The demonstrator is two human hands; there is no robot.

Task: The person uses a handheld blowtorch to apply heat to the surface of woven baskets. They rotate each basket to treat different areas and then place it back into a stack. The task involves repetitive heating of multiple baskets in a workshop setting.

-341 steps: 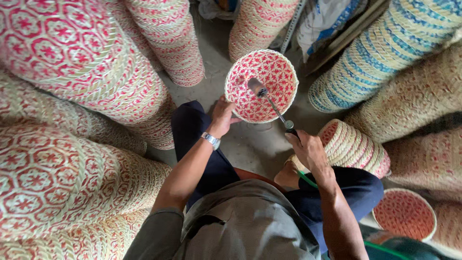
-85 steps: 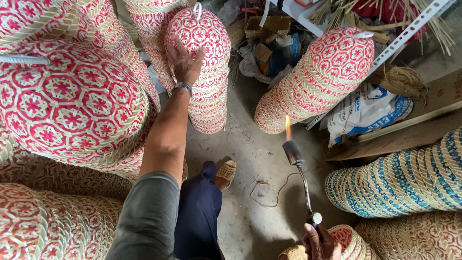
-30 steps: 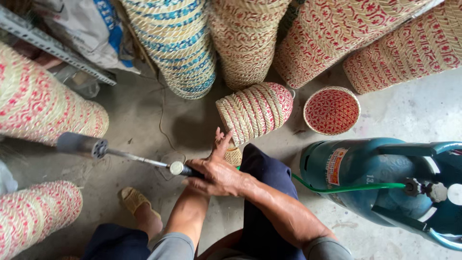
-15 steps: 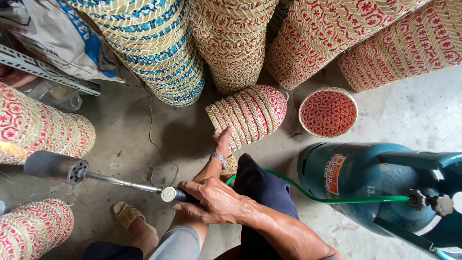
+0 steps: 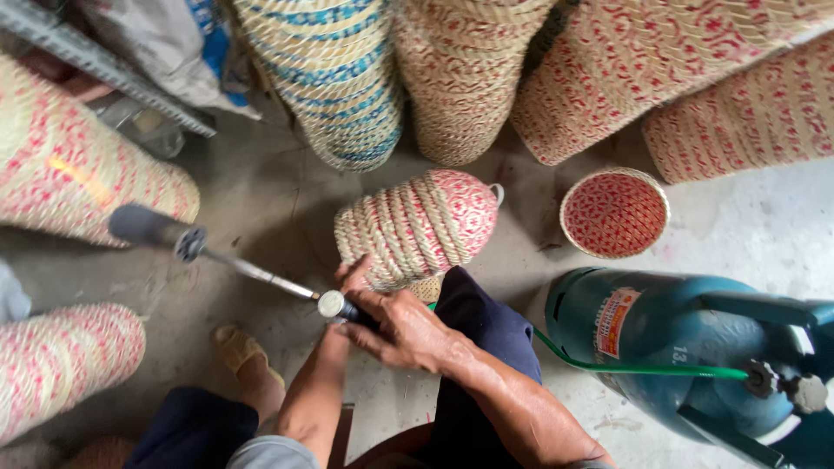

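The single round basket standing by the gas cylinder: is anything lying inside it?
No: the round basket stands open side up on the floor beside the teal gas cylinder, and only its red patterned woven bottom shows inside.

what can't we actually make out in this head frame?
- Left hand: mostly hidden behind the right hand and torch handle.
- Torch flame: only a faint orange blur.
- Gas cylinder: cut off by the right edge.
- Basket stacks: tops cut off by the frame.

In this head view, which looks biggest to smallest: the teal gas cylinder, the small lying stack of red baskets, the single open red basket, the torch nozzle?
1. Teal gas cylinder, partly cut off
2. Lying stack of red baskets
3. Open red basket
4. Torch nozzle, though it is nearer the camera
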